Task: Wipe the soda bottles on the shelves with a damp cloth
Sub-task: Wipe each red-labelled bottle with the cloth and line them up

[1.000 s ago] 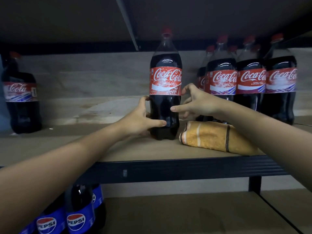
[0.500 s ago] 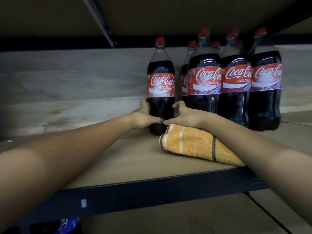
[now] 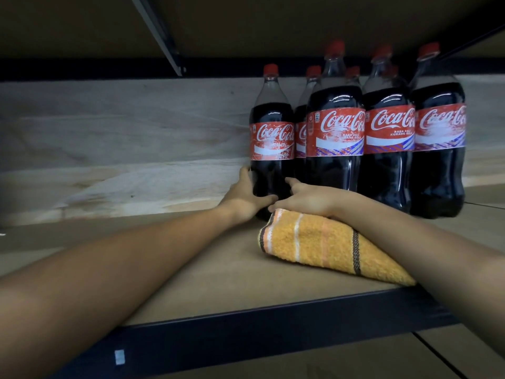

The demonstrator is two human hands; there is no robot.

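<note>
A Coca-Cola bottle (image 3: 272,138) with a red cap stands upright at the back of the wooden shelf (image 3: 213,272). My left hand (image 3: 244,196) grips its base from the left, and my right hand (image 3: 306,196) grips the base from the right. Under my right wrist lies a folded orange striped cloth (image 3: 328,248), held by neither hand. Right of the held bottle stands a tight group of several more Coca-Cola bottles (image 3: 388,138), touching it or nearly so.
The shelf's dark metal front rail (image 3: 246,332) crosses below my arms. A board of the shelf above and a slanted metal brace (image 3: 161,36) close the space overhead. The back wall (image 3: 123,138) is pale wood. A lower shelf (image 3: 300,362) shows beneath.
Both hands have pushed the bottle back and to the right, up against the group of bottles. My view has shifted right and closer; the lone bottle at left has left the frame.
</note>
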